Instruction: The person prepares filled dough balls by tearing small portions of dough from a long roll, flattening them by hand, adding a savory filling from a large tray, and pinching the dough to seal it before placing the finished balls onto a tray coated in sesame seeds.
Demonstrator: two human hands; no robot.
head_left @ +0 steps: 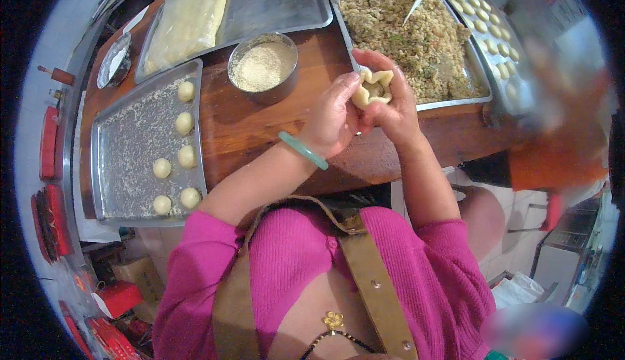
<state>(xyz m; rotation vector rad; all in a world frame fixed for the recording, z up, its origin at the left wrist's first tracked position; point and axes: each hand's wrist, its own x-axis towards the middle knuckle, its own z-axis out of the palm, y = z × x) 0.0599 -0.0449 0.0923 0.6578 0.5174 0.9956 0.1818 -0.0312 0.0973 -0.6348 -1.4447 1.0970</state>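
Over the table's front edge, my left hand and my right hand close around one piece of pale dough. The dough is shaped like a small cup, its rim pinched into uneven folds around an opening. Something brownish shows inside it, too shadowed to make out. My left thumb presses the near left side, while the right fingers curl round the far and right sides. A green bangle circles my left wrist. Just beyond my right hand lies a large tray heaped with crumbly brown filling, a pale flat utensil stuck in it.
To the left, a metal tray holds several round dough balls among scattered pale crumbs. A metal bowl of pale crumbs stands mid-table. Behind it, plastic covers a dough slab on another tray. Several dough pieces fill a far-right tray.
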